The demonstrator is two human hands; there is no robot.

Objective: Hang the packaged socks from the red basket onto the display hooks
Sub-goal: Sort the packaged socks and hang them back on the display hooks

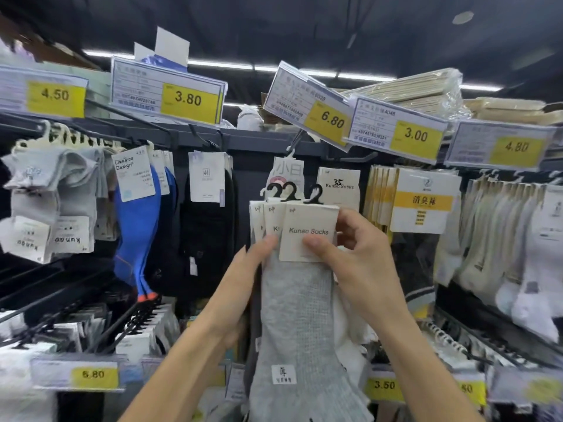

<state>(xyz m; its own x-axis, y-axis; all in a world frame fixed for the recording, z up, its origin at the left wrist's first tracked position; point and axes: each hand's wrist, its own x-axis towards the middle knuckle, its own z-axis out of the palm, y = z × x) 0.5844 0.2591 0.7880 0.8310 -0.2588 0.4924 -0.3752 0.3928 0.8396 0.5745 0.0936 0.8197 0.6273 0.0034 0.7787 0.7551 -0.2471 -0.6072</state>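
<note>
Seemingly three sock packs (308, 229) between fingers (318, 247)

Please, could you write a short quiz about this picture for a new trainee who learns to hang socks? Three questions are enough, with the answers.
1. True or false: only the right hand holds the sock packs, and the left hand hangs free.
2. Which price shows on the price tag nearest above the held packs? A 4.50; B 6.80; C 4.80.
3. Fill in: the plastic hangers on top of the held packs are ____ in colour.

Key: 1 false, both hands grip the packs. 2 B. 3 black.
</note>
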